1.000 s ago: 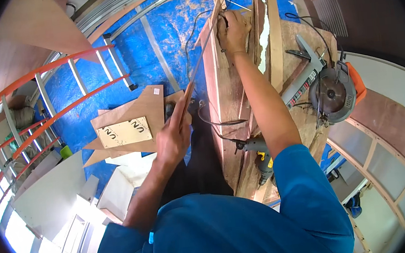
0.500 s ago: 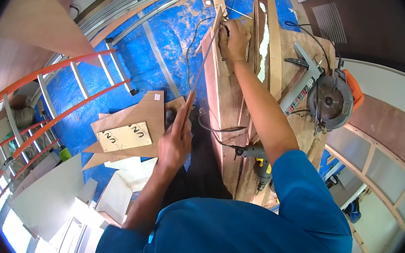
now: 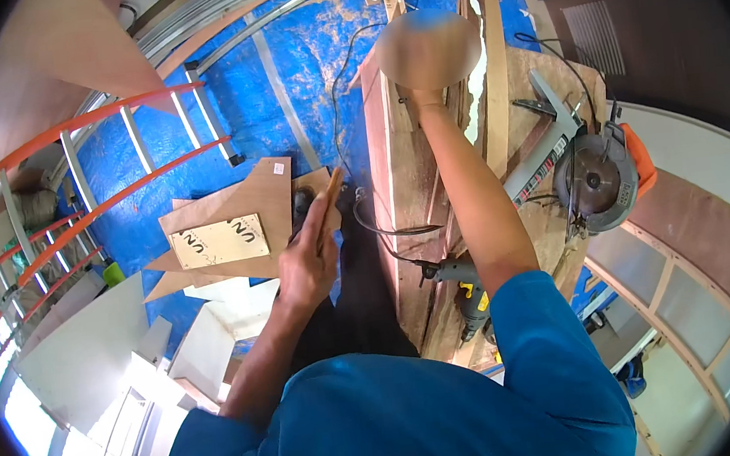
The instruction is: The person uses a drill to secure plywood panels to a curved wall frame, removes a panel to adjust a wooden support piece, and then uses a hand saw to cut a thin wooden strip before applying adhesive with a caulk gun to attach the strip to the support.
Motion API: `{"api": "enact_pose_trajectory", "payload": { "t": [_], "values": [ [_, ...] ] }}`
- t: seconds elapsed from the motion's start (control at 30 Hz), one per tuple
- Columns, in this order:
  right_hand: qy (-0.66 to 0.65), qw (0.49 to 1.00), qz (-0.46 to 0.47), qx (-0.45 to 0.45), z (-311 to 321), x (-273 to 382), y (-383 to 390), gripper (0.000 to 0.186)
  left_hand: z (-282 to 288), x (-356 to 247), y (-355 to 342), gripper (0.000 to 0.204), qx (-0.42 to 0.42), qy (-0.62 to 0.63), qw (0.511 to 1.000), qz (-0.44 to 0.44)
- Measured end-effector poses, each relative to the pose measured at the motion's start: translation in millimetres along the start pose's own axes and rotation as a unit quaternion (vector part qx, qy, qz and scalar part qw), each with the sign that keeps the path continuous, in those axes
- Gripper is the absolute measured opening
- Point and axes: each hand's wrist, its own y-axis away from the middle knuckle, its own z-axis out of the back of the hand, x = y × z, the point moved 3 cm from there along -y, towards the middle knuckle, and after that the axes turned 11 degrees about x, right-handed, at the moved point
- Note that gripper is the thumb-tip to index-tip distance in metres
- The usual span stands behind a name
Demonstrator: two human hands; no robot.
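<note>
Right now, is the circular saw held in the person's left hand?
No, the left hand holds a slim wooden piece, while the circular saw lies to the right of the right forearm.

The person (image 3: pixel 383 411) before me wears a fisheye head camera, looking steeply down past a blue shirt (image 3: pixel 561 350). It faces the left hand (image 3: pixel 306 271) and right hand (image 3: pixel 429 53) from near, its view rounded at the edges.

My shirt (image 3: pixel 384 428) is plain teal blue, and the wooden piece (image 3: pixel 336 188) in my grip is orange-brown. The tarp (image 3: pixel 238 91) is bright blue, speckled with tan dust (image 3: pixel 353 8). A reddish-brown board (image 3: pixel 466 113) carries a ragged white streak (image 3: pixel 478 85). The ladder (image 3: pixel 138 140) pairs orange rails (image 3: pixel 95 115) with silver rungs (image 3: pixel 187 119); the saw (image 3: pixel 588 184) is grey with an orange handle (image 3: pixel 643 168). A cream panel (image 3: pixel 220 242) bears black scrawls (image 3: pixel 245 232).
</note>
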Motion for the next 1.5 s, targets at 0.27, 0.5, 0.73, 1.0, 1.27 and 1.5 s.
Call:
{"api": "enact_pose_trajectory", "payload": {
  "t": [0.27, 0.5, 0.73, 1.0, 1.27, 1.5],
  "values": [
    [-0.02, 1.0, -0.011, -0.017, 6, 5, -11, 0.011, -6, 3, -91, 0.06, 0.057, 0.001, 0.992, 0.114],
    [-0.013, 0.999, 0.007, -0.03, 4, 3, -2, 0.011, 31, -18, 12, 0.056, 0.055, -0.084, 0.994, 0.042],
    [-0.114, 0.993, -0.015, 0.001, 2, 3, 5, 0.009, 5, -15, -67, 0.058, 0.105, -0.049, 0.986, 0.121],
    [0.041, 0.997, -0.065, 0.0, -1, 3, 2, 0.025, 14, -25, -58, 0.058, 0.107, 0.002, 0.99, 0.093],
    [0.025, 0.999, -0.015, 0.015, 4, 7, -1, 0.018, 34, -29, -7, 0.06, 0.054, -0.062, 0.996, 0.04],
    [0.036, 0.997, -0.049, 0.047, 1, 4, 3, 0.024, -3, -24, -120, 0.055, 0.059, -0.01, 0.996, 0.072]
  ]
}}
